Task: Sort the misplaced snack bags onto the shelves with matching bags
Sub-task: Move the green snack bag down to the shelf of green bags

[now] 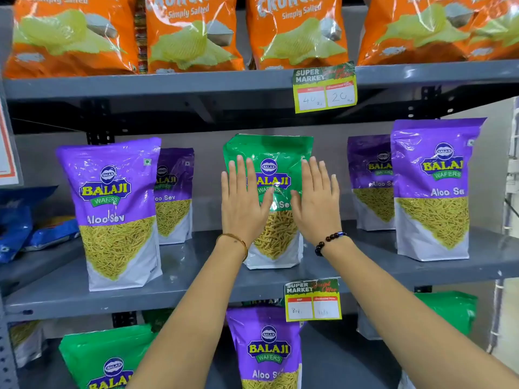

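A green Balaji sev bag (273, 153) stands upright in the middle of the middle shelf (196, 279), among purple Aloo Sev bags (118, 211). My left hand (243, 200) and my right hand (316, 200) are raised flat in front of the green bag, fingers spread, one at each side of its face. Neither hand grips it; I cannot tell whether they touch it. On the shelf below, a purple Aloo Sev bag (266, 349) stands between green bags (106, 357).
Orange Simply Salted chip bags (193, 37) fill the top shelf. More purple bags (435, 189) stand at the right, blue packets (25, 226) lie at the left. Yellow price tags (324, 88) hang on the shelf edges. Another green bag (446, 313) sits at lower right.
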Demonstrator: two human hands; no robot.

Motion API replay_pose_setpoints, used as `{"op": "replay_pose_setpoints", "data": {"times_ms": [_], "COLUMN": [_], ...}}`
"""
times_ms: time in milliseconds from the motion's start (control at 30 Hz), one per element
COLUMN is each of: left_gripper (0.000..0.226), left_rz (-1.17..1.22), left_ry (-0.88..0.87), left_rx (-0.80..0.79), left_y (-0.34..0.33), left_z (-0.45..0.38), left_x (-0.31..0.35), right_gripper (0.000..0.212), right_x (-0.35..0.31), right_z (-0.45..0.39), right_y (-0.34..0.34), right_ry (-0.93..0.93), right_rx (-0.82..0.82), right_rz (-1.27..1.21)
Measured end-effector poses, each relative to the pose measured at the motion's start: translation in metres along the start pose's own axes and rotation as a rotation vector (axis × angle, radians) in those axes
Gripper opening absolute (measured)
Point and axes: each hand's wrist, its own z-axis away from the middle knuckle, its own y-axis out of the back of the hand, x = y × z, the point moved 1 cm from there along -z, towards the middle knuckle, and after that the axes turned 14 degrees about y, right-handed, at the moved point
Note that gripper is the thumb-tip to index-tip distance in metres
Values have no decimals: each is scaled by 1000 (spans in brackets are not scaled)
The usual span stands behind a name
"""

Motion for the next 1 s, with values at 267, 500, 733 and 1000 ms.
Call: {"op": "replay_pose_setpoints", "data": {"times_ms": [267, 500, 733, 1000], "left_gripper": [80, 54, 66, 62], "left_rz": [623, 780, 938, 1060], "left_ry": [526, 513, 494, 498], "left_rx": [-454, -454, -372, -276], "left_y": [0, 13, 38, 93], "left_z": [6, 12, 27, 73], "left_x": [-17, -31, -33, -21], "right_gripper": [48, 26, 39, 7], "right_x": [3, 8, -13, -22], "right_z": [-1, 2, 11, 39], "right_y": [-10, -8, 11, 57], "right_ry": [-601, -633, -619, -564], "right_rx": [-239, -109, 93, 74], "right_rz": [-930, -1096, -1171, -1376]}}
